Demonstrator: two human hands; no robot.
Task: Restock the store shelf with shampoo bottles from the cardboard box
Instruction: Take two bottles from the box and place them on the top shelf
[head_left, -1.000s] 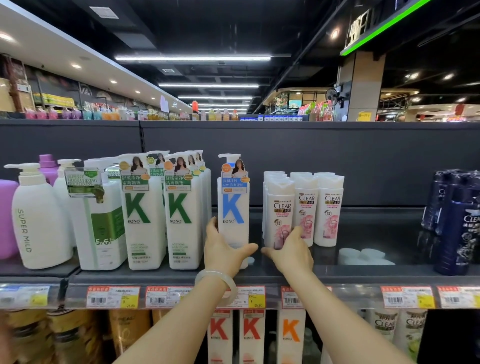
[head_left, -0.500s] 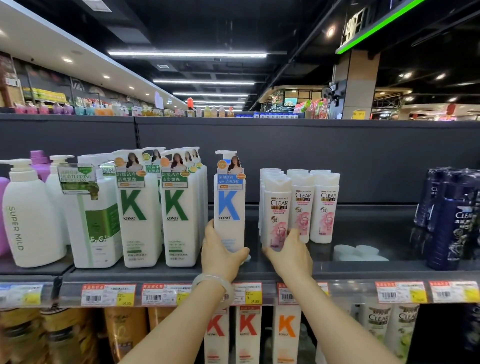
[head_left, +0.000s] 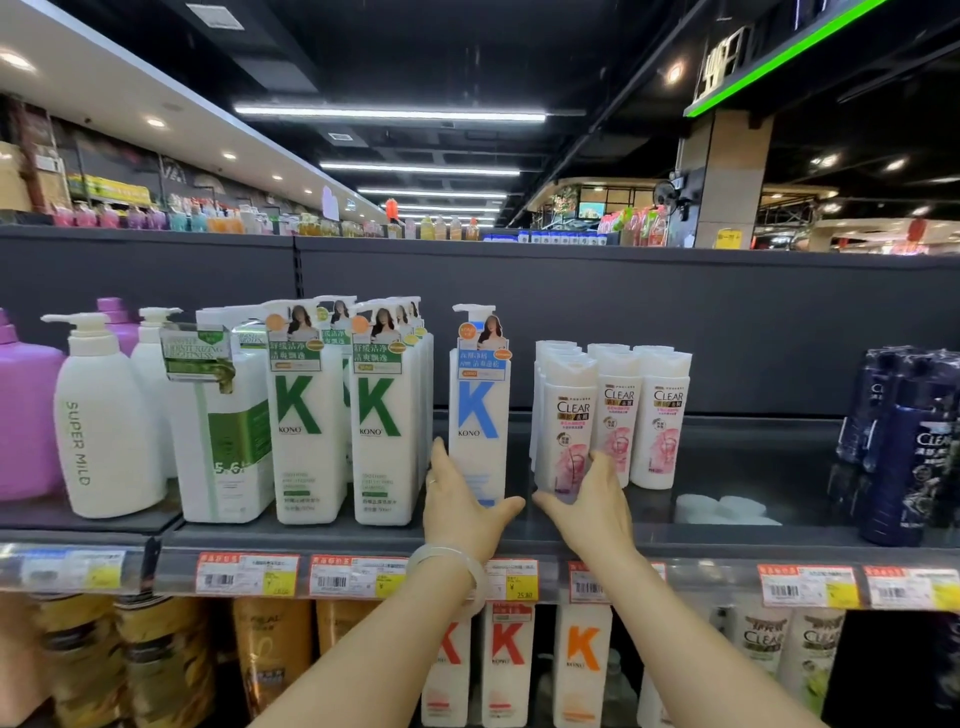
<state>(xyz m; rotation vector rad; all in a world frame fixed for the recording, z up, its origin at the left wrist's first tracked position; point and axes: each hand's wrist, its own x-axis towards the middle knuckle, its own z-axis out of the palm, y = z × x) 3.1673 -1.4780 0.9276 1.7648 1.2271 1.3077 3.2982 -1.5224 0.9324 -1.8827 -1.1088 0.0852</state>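
A person's left hand (head_left: 464, 506) wraps the base of a white pump bottle with a blue K (head_left: 479, 410), standing upright on the dark shelf (head_left: 332, 535), apparently to square it with its neighbours. The right hand (head_left: 592, 506) cups the front pink-labelled shampoo bottle (head_left: 566, 423), likely steadying that row. No cardboard box is in view.

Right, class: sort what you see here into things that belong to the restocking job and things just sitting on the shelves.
In the job:
left hand, holding the blue-K Kono bottle
right hand, holding the front pink Clear bottle
shelf

Just standing by:
green-K Kono bottles
Super Mild bottle
purple bottle
dark Clear bottles
price tags
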